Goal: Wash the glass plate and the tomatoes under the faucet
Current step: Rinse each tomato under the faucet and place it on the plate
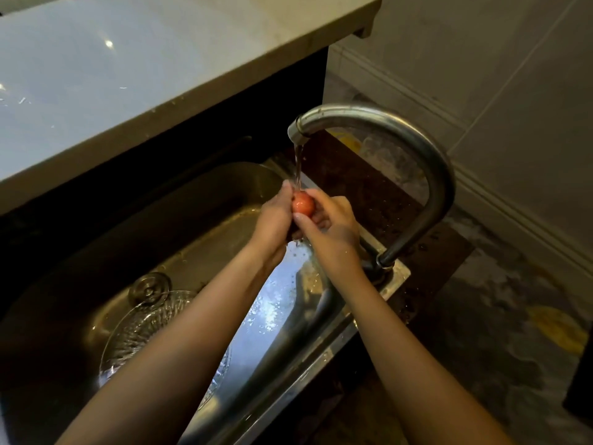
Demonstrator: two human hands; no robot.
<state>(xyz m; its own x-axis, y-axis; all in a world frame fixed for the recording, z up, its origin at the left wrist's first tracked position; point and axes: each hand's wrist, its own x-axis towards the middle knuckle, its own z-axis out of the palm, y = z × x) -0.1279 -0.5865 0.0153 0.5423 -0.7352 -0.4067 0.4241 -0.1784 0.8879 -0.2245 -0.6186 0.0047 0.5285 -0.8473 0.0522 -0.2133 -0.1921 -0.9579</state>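
Red tomato (303,204), one item: held in the water (297,168) running from the faucet (426,162), above the steel sink (199,200). My left grip (272,223) cupped it, fingers curled beneath; my right grip (333,232) pinched it with thumb and fingertips. Glass plate (144,326), one item: lay in the sink near the drain (150,288), partly hidden under my left forearm.

The tomato (303,204) was held between the left hand (272,220) and the right hand (333,229), directly under the spout of the faucet (426,162) and over the sink (192,194). The faucet's base stood on the sink's rim at four o'clock from the hands. The glass plate (144,322) lay in the sink at seven o'clock from them, partly under the left forearm, with the drain (149,288) touching its twelve o'clock edge. The counter (128,75) ran beyond the sink, at ten o'clock.
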